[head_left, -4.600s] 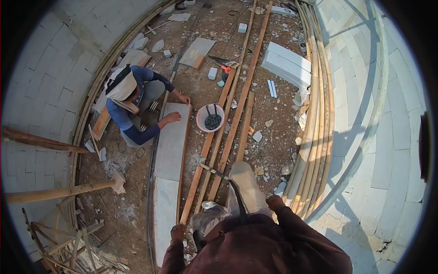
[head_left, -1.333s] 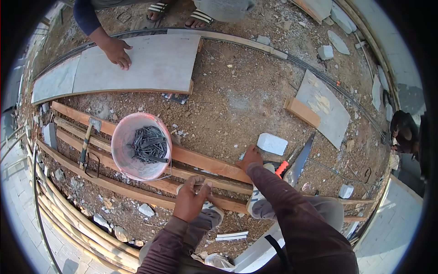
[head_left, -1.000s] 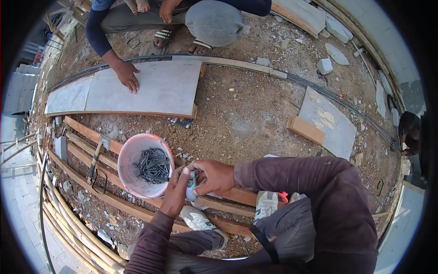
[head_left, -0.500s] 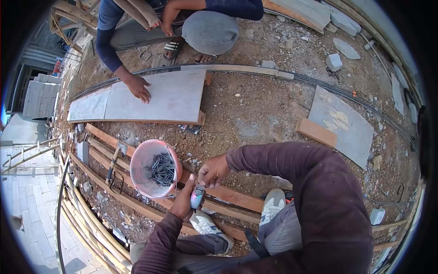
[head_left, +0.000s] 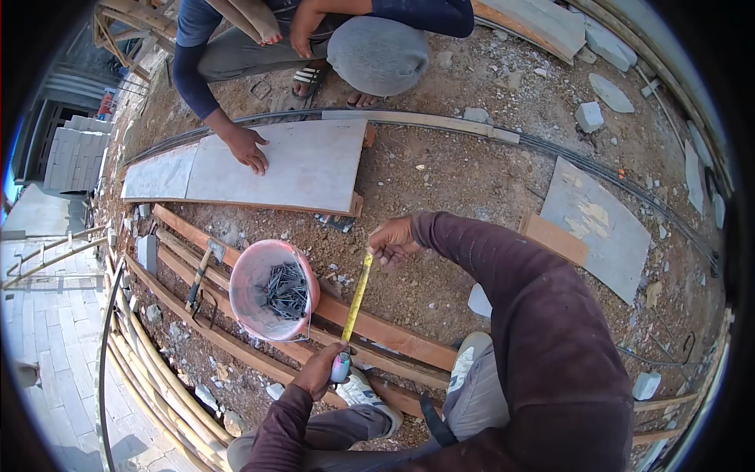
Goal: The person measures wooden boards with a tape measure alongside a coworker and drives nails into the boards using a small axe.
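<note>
Head view | tape case [head_left: 340, 367] gripped in left hand [head_left: 316, 373], fingers curled round | yellow blade [head_left: 358, 300] held toward one o'clock, end pinched by right hand [head_left: 395, 239], presumably for tautness | bucket [head_left: 248, 293] at left hand's eleven o'clock

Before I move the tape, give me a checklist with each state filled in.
1. Case gripped: ok, the left hand holds the case.
2. Blade end held: ok, the right hand has the free end of the yellow blade.
3. Blade on the panel: not ok, it spans between the hands, off the panel.
4. Co-worker's hand clear of the blade: ok, that hand rests on the panel.
5. Hammer clear of the blade: ok, the hammer lies beyond the bucket.
6. Blade reading: cannot tell, the marks are too small.
</note>
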Available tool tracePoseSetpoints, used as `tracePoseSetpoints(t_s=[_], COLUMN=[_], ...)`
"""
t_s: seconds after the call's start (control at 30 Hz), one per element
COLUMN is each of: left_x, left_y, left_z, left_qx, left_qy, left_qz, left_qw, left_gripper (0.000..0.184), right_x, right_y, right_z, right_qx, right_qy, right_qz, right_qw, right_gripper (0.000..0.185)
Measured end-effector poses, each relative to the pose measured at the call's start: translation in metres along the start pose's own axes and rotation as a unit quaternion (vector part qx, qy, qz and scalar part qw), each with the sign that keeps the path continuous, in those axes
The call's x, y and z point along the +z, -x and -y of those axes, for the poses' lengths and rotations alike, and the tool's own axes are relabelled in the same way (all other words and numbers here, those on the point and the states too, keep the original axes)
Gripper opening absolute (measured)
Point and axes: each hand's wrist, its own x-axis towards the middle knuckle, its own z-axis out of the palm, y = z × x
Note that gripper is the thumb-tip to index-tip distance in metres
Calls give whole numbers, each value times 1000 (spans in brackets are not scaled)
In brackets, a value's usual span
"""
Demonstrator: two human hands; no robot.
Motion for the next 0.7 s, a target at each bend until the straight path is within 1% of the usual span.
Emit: tracePoseSetpoints(t_s=[0.07,0.1,0.13,0.17,0.23,0.27,0.3,0.33,0.37,0.4,0.43,0.47,0.53,0.6,0.63,0.67,0.7], left_x=[-12,-20,-30,-39,-39,-37,-34,-34,-35,-27,-23,-24,-20,-14,-30,-61,-63], left_y=[-7,-13,-22,-33,-42,-49,-55,-70,-84,-92,-100,-111,-121,-127,-151,-193,-195], left_z=[21,32,45,59,63,64,62,66,71,66,63,61,53,44,63,98,97], left_qx=[-7,-11,-3,4,6,4,3,25,23,20,16,44,30,27,80,131,141], left_qy=[-21,-32,-38,-42,-37,-28,-19,-18,18,54,91,80,62,62,-54,-169,-214], left_qz=[-21,-33,-43,-52,-65,-69,-73,-90,-77,-64,-51,-44,-79,-111,-137,-161,-173], left_qw=[1000,999,998,998,997,997,997,995,997,996,994,995,995,991,986,963,951], left_gripper=[35,34,34,34,34,35,35,35,35,35,35,35,36,36,31,28,26], right_x=[-53,-75,-89,-93,-98,-100,-97,-91,-87,-85,-85,-85,-87,-94,-98,-96,-93], right_y=[6,7,6,7,8,-6,-12,-18,-25,-35,-42,-49,-59,-72,-78,-82,-84], right_z=[22,32,40,47,53,47,45,43,41,41,45,48,51,55,56,58,60], right_qx=[-73,-118,-161,-159,-153,-187,-193,-198,-203,-200,-202,-203,-201,-188,-182,-178,-166], right_qy=[-4,-35,-66,-54,-33,-69,-53,-36,-19,-8,-4,-1,13,49,67,104,119], right_qz=[-188,-280,-368,-405,-478,-479,-466,-453,-441,-435,-428,-420,-415,-433,-442,-468,-485], right_qw=[979,952,914,899,864,855,862,868,874,878,881,884,887,880,876,860,851], right_gripper=[20,22,24,23,21,19,20,21,22,17,16,16,15,18,20,24,24])
